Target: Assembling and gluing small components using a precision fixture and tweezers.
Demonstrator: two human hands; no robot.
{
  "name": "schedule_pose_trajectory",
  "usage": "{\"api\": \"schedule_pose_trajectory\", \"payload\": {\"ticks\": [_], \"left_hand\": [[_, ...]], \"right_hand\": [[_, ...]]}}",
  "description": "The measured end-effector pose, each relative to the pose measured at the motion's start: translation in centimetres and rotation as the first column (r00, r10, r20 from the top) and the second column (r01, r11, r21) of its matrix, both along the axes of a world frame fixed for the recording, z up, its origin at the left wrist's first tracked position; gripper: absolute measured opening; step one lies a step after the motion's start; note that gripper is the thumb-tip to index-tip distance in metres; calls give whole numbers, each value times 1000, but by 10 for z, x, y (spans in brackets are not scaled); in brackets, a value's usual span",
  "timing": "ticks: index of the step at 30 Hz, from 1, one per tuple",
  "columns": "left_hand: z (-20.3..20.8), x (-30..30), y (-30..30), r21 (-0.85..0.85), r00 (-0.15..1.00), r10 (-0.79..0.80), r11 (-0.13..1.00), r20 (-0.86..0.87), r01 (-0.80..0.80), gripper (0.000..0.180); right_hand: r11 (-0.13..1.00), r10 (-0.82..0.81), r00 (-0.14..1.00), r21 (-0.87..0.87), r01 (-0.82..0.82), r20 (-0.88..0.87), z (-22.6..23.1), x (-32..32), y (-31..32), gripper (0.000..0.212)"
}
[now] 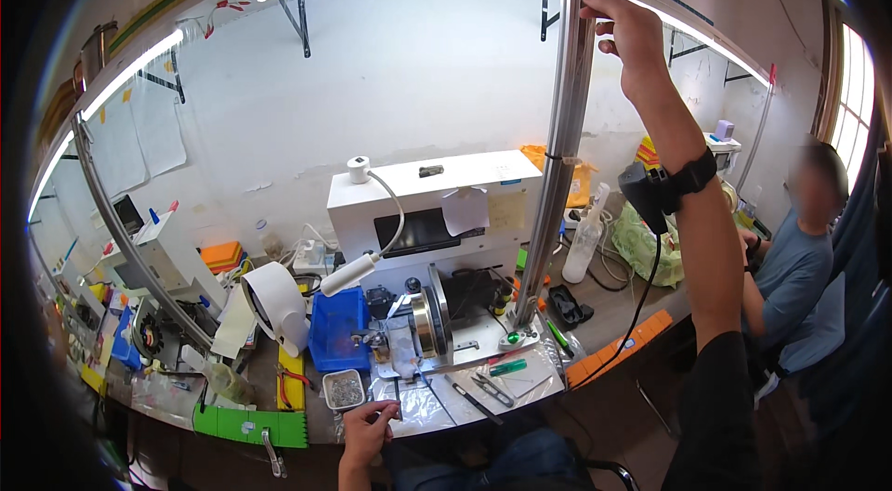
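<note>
My right hand (634,38) is raised high to the upper part of an upright metal post (569,82). Its index finger reaches to the post's side and the other fingers curl loosely, apart from one another, with nothing seen in them. A black device (648,186) with a cable is strapped to that wrist. Low at the bench's front edge is my left hand (368,433), fingers pinched together; what they hold, if anything, is too small to make out. Close to it stand a small white tray (331,397) of tiny parts and a machine with a round metal chuck (426,324).
Behind the chuck stands a white cabinet (353,212) with a dark screen. A blue bin (336,328), a white lamp (276,303), pliers (292,377), tweezers (492,390) and a clear bottle (584,245) crowd the bench. On the right sits another person (799,259).
</note>
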State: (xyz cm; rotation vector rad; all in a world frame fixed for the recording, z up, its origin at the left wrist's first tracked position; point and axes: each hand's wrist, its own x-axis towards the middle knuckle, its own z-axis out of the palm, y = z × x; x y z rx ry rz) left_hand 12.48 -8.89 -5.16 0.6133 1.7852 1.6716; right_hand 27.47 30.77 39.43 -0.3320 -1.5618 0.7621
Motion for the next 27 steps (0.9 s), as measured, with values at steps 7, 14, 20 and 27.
{"api": "schedule_pose_trajectory", "payload": {"ticks": [7, 14, 20, 27], "left_hand": [[2, 2, 3, 38, 993, 85, 996, -79, -82, 15], [4, -4, 6, 154, 964, 259, 957, -61, -248, 17], [-4, 0, 10, -72, 977, 160, 983, -139, -171, 15], [-9, 9, 27, -132, 986, 60, 988, -155, -81, 19]], "right_hand": [[999, -25, 999, 26, 26, -47, -24, 13, -10, 19], [990, -142, 987, 25, 140, 79, -153, 36, -22, 16], [918, 132, 904, -395, 44, 407, -343, 46, -65, 12], [800, 143, 914, -588, 119, 379, -411, 45, -47, 20]]}}
